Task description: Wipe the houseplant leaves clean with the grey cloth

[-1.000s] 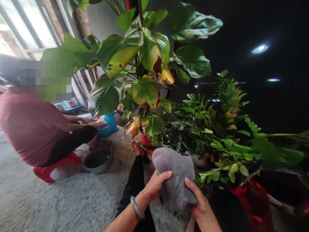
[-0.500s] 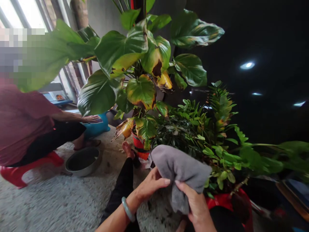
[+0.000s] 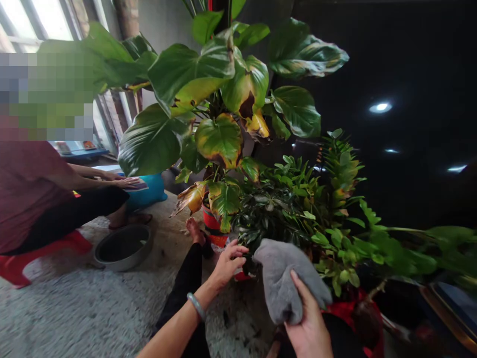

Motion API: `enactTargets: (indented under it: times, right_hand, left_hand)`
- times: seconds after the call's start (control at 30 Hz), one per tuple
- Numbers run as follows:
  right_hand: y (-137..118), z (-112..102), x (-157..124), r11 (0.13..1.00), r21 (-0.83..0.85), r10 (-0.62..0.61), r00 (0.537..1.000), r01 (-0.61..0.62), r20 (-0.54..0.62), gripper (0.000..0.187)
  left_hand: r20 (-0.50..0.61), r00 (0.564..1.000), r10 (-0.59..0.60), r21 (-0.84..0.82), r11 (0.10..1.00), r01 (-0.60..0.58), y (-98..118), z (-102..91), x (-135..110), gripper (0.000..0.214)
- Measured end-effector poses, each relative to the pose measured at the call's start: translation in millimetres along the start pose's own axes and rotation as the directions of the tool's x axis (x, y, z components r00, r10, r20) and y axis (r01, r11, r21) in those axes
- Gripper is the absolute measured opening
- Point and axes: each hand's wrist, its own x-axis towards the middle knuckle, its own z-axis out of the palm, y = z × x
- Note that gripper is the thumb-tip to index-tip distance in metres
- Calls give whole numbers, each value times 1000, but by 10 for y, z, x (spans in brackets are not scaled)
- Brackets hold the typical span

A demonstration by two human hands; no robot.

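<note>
A folded grey cloth [image 3: 281,283] hangs in my right hand [image 3: 308,325], whose thumb presses on top while the fingers are tucked beneath it. My left hand [image 3: 226,263], with a pale bangle on the wrist, is off the cloth. Its fingers are slightly bent and apart, close to the low dark-leaved plant [image 3: 266,219]; whether they touch a leaf I cannot tell. Above stands a large potted plant with broad green leaves [image 3: 218,136], some yellow and brown at the edges, in a red pot [image 3: 211,221].
At left a person in a dull red shirt [image 3: 30,184] sits on a red stool [image 3: 48,253], hands resting by a blue bag [image 3: 154,188]. A grey basin [image 3: 124,248] is on the rough floor. Leafy plants [image 3: 346,243] and a red container [image 3: 372,318] stand at right.
My left hand has let go of the cloth and moved slightly up and left, fingers loosened. The cloth has shifted a little right and down in my right hand.
</note>
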Motion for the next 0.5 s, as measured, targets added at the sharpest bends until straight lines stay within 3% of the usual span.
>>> enactTargets:
  times: [0.13,0.2,0.27,0.33,0.43,0.5]
  right_hand:
    - [-601,144,285,957,1,-289,955,289,-67,34]
    - [-739,284,448,932,39,-354,929,360,-112,37]
    - [-629,394,484,962,76,-253,962,261,-108,38]
    - [-332,443,348,996,89,-23,996,32,-91,37]
    - [98,454,-64,956,92,285,957,-280,-58,35]
    - [148,494,-313,923,105,375,926,-370,-32,34]
  left_hand:
    - [41,999,-19,-73,997,22,63,188,250,23]
    - [42,998,-37,-93,995,40,66,271,305,28]
    - [20,999,-34,-115,993,36,43,307,299,35]
    - [22,999,-30,-145,989,33,8,290,248,40]
    - [90,996,-24,-188,981,41,-38,198,157,41]
    - [110,992,-59,-263,961,86,-57,134,124,40]
